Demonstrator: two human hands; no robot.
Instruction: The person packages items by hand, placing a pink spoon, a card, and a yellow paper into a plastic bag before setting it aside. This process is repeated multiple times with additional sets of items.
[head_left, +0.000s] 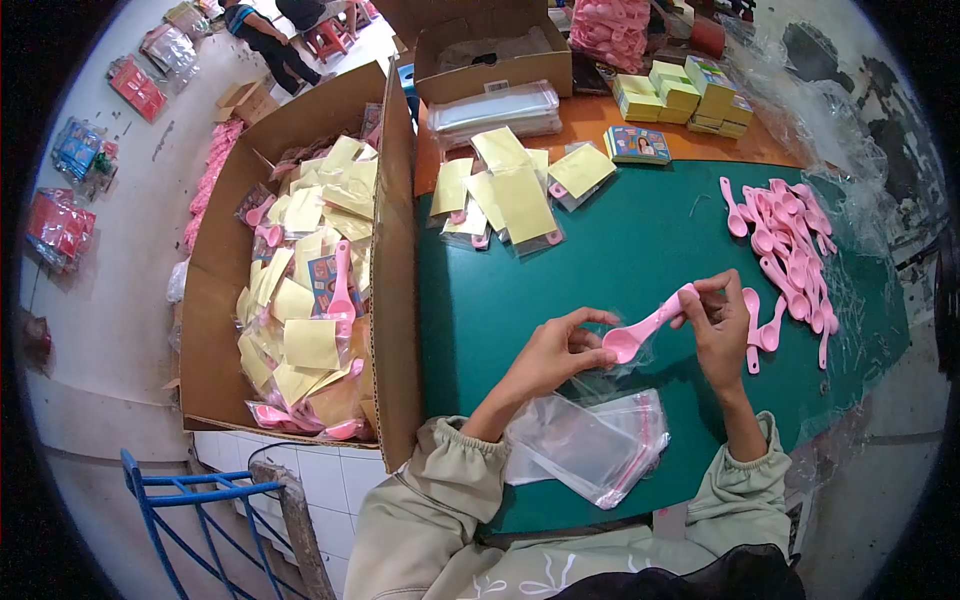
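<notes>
A pink plastic spoon [648, 328] is held slantwise over the green table, bowl toward my left hand. My right hand [718, 322] pinches the end of its handle between thumb and fingers. Thin clear film of a plastic bag [606, 380] shows around the spoon's bowl, and my left hand [562, 352] grips it, thumb at the bowl's edge. Just below lies a stack of clear plastic bags [585, 445]. To the right of my right hand is a heap of pink spoons [795, 245], with a couple of spoons apart from it, nearer the hand.
On the left stands a tall cardboard box [396, 270] full of bagged spoons with cards. Several packed bags [515, 195] lie on the green table [480, 330]. Printed cards [637, 146] and card stacks [690, 92] sit behind. A blue metal frame [200, 485] stands lower left.
</notes>
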